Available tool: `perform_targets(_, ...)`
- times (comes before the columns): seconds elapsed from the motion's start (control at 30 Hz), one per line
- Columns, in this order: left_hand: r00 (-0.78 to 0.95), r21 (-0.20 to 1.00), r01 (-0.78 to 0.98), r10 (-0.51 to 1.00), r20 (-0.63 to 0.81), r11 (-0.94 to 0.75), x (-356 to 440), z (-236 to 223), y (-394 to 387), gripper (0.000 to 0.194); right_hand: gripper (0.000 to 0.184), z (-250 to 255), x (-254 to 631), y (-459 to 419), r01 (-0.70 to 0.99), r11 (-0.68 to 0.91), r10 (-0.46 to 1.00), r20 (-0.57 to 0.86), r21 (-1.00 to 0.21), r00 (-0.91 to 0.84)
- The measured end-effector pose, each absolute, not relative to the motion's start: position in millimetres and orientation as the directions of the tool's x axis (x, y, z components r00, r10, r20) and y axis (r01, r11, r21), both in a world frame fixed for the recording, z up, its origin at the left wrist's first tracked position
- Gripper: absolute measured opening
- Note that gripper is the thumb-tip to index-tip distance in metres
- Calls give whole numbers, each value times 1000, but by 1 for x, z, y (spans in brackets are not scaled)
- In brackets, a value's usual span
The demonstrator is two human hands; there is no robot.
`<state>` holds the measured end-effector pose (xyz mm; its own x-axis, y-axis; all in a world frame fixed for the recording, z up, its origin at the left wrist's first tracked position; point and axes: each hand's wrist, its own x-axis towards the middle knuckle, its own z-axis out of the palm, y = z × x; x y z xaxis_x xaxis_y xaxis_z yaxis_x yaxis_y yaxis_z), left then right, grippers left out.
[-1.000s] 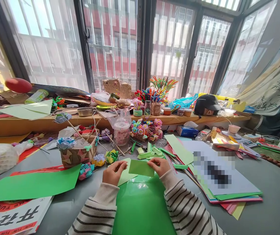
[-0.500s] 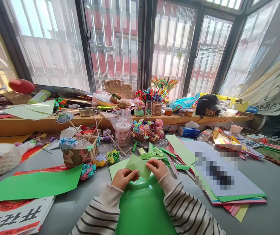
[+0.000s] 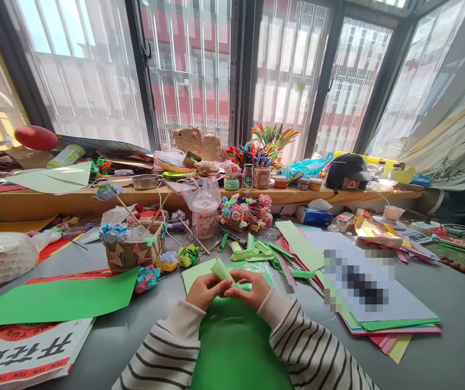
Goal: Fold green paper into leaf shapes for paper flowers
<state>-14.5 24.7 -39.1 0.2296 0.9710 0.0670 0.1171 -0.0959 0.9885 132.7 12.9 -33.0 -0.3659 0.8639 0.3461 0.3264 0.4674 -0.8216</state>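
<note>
A small light green sheet of paper [image 3: 220, 267] is bent over between my two hands, its upper corner standing up. My left hand [image 3: 207, 290] pinches it from the left. From the right, my right hand [image 3: 250, 287] closes on the same paper, and the fingertips of both hands nearly meet. Part of the paper is hidden behind the fingers. Below the hands lies a shiny green sheet [image 3: 238, 346]. Behind the left hand, another light green paper [image 3: 194, 275] rests flat on the table. Folded green paper pieces [image 3: 256, 252] are heaped just beyond the right hand.
On the left stand a basket with paper flowers [image 3: 135, 254] and a large green sheet [image 3: 61, 298]. To the right lies a stack of coloured paper [image 3: 411, 309], beside a ruler [image 3: 286, 271]. A lidded plastic cup [image 3: 204, 216] stands behind the hands.
The small light green paper was held spread out by its two sides; now it is bent over. My right hand has moved left and down, close against my left hand.
</note>
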Motion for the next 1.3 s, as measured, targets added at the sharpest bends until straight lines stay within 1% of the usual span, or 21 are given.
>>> perform_targets(0.1, 252, 989, 92, 964, 89, -115, -15, -40, 25, 28, 39, -31, 133, 12, 237, 432, 853, 308, -870, -421)
perform_targets(0.23, 243, 990, 60, 964, 110, -128, -15, -37, 23, 24, 39, -33, 134, 13, 112, 328, 855, 244, -938, -459)
perform_targets(0.37, 256, 993, 12, 960, 110, -116, -14, -31, 19, 25, 35, -37, 133, 16, 13, 259, 840, 218, -966, -497)
perform_targets(0.43, 281, 994, -13, 954, 106, -107, -15, -28, 18, 26, 33, -37, 134, 17, -13, 249, 844, 224, -968, -487)
perform_targets(0.53, 350, 997, -33, 934, 75, -68, -18, -27, 17, 26, 35, -36, 138, 21, 0, 231, 899, 214, -973, -383)
perform_targets(0.63, 411, 1000, -29, 911, 24, -13, -25, -28, 19, 28, 37, -37, 144, 26, -20, 119, 958, 120, -993, -261)
perform_targets(0.7, 404, 1000, -24, 915, 12, -3, -30, -30, 23, 29, 37, -38, 149, 30, -60, 52, 973, 64, -997, -222)
perform_targets(0.87, 261, 1000, -5, 965, 1, 0, -33, -34, 32, 32, 38, -43, 152, 34, -102, 7, 974, 30, -995, -225)
perform_targets(0.97, 170, 999, 21, 985, -34, 31, -30, -34, 32, 40, 39, -47, 150, 34, -93, -15, 967, 10, -996, -256)
perform_targets(1.03, 146, 999, 33, 988, -47, 43, -28, -35, 31, 43, 38, -50, 149, 35, -76, -36, 960, -14, -996, -280)
perform_targets(1.1, 167, 998, 36, 984, -64, 59, -28, -37, 31, 42, 38, -52, 149, 35, -69, -59, 957, -37, -996, -288)
perform_targets(1.17, 223, 996, 44, 970, -91, 84, -27, -41, 32, 39, 38, -54, 150, 37, -76, -73, 961, -50, -994, -271)
perform_targets(1.3, 331, 992, 54, 935, -126, 115, -25, -47, 32, 36, 39, -58, 152, 40, -28, -50, 971, -42, -998, -235)
